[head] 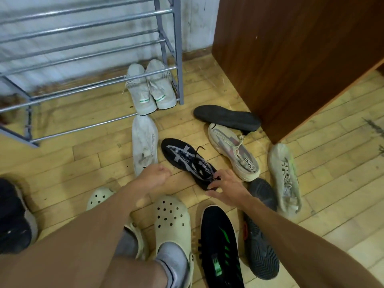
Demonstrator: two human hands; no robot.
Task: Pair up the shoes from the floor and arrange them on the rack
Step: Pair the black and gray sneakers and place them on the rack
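A grey metal shoe rack (87, 86) stands at the back left, and a pair of white sneakers (150, 88) rests on its lowest bars at the right end. On the wooden floor lie a single white shoe (144, 142), a black-and-grey knit sneaker (182, 156), a beige mesh sneaker (232, 150), an upturned black shoe (226, 117), a pale sneaker (285, 177) on its side, a black shoe with green stripes (220, 246) and a dark upturned shoe (259, 235). My right hand (226, 188) pinches the knit sneaker's heel and laces. My left hand (154, 175) hovers as a loose fist by the white shoe's heel.
A brown wooden cabinet (291, 59) fills the back right, close to the upturned black shoe. My feet wear beige clogs (172, 221) at the bottom centre. A dark shoe (14, 215) lies at the left edge. A pale wall runs behind the rack.
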